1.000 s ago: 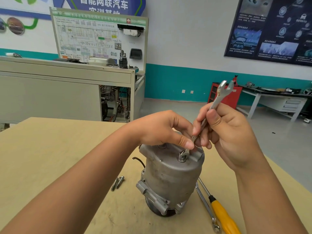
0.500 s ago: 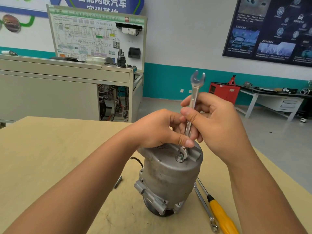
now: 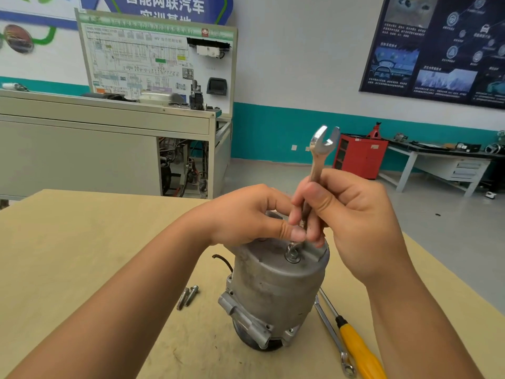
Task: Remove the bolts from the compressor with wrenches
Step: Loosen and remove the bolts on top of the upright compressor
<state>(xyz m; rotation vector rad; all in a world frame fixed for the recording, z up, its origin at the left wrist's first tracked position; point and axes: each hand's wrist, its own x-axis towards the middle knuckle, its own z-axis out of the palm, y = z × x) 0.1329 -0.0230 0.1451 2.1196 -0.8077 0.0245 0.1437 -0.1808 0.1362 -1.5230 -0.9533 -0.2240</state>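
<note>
The grey metal compressor (image 3: 276,291) stands upright on the tan table (image 3: 82,255). A bolt (image 3: 293,255) sits in its top face. My right hand (image 3: 355,222) grips the shaft of a steel open-end wrench (image 3: 321,149), which stands nearly upright with its lower jaw down at the bolt. My left hand (image 3: 246,214) curls over the compressor's top, its thumb beside the wrench's lower end. Fingers hide most of the lower jaw.
Two loose bolts (image 3: 188,296) lie on the table left of the compressor. A second wrench (image 3: 330,335) and a yellow-handled screwdriver (image 3: 358,351) lie to its right. A black wire (image 3: 221,259) pokes out behind it. The table edge runs close on the right.
The wrench's upper end swung left, from leaning right to nearly upright, with my right hand turning along. My left hand stayed on top of the compressor.
</note>
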